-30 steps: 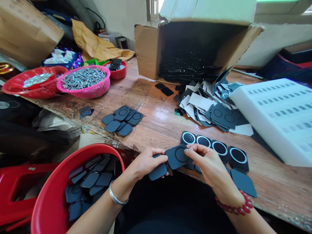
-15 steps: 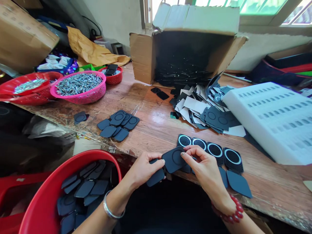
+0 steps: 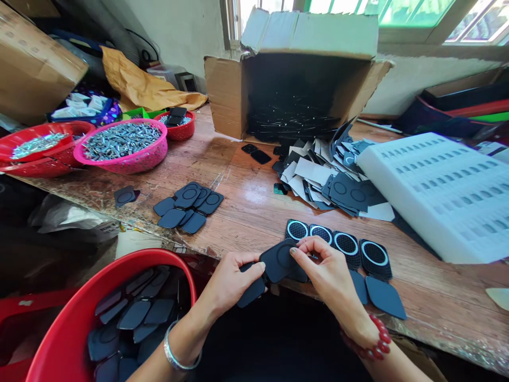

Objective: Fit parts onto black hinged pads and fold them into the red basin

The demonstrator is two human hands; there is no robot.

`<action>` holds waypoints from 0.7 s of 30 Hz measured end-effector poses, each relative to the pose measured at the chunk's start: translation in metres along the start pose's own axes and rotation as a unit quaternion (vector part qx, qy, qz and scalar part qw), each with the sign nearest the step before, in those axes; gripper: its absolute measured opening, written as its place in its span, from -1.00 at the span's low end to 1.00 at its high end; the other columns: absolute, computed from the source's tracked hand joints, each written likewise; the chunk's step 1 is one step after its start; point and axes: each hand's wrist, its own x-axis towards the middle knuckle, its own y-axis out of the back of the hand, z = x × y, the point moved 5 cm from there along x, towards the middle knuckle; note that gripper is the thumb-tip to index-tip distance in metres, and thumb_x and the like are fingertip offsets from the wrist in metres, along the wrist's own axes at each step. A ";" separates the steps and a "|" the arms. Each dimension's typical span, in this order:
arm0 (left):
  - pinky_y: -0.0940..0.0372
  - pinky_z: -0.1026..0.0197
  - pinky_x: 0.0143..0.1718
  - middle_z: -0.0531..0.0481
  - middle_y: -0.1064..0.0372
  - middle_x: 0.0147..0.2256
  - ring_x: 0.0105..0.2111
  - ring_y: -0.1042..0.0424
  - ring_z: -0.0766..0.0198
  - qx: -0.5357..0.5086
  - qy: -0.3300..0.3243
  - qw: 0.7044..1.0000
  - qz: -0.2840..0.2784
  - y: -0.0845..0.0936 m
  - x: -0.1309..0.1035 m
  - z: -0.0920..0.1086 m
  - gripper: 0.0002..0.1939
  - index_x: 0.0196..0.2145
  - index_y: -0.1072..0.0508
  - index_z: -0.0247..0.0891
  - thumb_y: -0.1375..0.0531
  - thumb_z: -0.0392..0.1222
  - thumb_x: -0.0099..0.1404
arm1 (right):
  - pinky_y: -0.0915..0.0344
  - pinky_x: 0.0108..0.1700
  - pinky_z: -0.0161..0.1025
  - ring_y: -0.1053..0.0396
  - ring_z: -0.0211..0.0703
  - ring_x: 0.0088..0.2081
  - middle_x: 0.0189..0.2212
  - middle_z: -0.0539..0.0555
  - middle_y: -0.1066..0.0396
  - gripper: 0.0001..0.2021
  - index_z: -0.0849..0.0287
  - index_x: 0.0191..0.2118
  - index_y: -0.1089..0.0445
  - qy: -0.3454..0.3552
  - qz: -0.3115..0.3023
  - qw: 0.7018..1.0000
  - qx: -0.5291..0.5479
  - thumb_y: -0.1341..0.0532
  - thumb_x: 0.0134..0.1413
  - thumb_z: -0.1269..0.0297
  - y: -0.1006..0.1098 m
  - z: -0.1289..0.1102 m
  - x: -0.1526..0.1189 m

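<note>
A black folding pad with rounded corners and a faint ring mark is held in front of me, at the table's near edge. My left hand is closed on its left panel, thumb on top. My right hand pinches the right edge of the ringed panel between thumb and finger. Behind my right hand stands a row of open pads with white rings on mesh-patterned panels. Their plain dark panels lie toward me, partly hidden by the hand.
A pile of finished-looking black pads lies left of centre. More pads fill a red tub below the table. Pink basket holds metal parts. Loose cards spill before an open carton; a white foam tray leans right.
The view has shifted slightly, so the table's things sit a little further left. Both hands keep the same hold on the black folding pad.
</note>
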 end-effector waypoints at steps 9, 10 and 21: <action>-0.21 0.37 -0.55 0.04 -0.43 -0.52 -0.57 -0.35 0.34 -0.009 -0.030 0.999 0.023 0.003 -0.003 -0.002 -0.66 -0.21 -0.61 -0.29 -0.21 0.02 0.24 | -0.11 -0.47 -0.21 -0.15 -0.21 -0.57 -0.60 -0.04 -0.24 -0.65 0.06 -0.50 -0.21 0.072 0.016 0.980 -0.183 -0.28 -0.01 -0.06 0.010 -0.016 0.008; -0.22 0.36 -0.55 0.04 -0.43 -0.52 -0.57 -0.35 0.34 -0.022 -0.030 0.999 0.030 0.003 -0.002 -0.001 -0.65 -0.22 -0.61 -0.30 -0.22 0.03 0.23 | -0.10 -0.48 -0.22 -0.15 -0.21 -0.58 -0.60 -0.06 -0.23 -0.61 0.06 -0.46 -0.18 0.074 0.038 0.976 -0.201 -0.31 -0.06 -0.10 0.013 -0.017 0.010; -0.16 0.33 -0.47 -0.01 -0.43 -0.44 -0.48 -0.30 0.33 -0.061 -0.084 0.994 0.024 -0.009 -0.003 -0.004 -0.62 -0.33 -0.61 -0.35 -0.32 0.08 0.15 | -0.02 -0.64 -0.30 -0.06 -0.29 -0.64 -0.67 -0.09 -0.13 -0.55 0.09 -0.53 -0.26 -0.007 -0.081 0.997 -0.011 -0.20 0.07 -0.19 -0.026 -0.010 0.011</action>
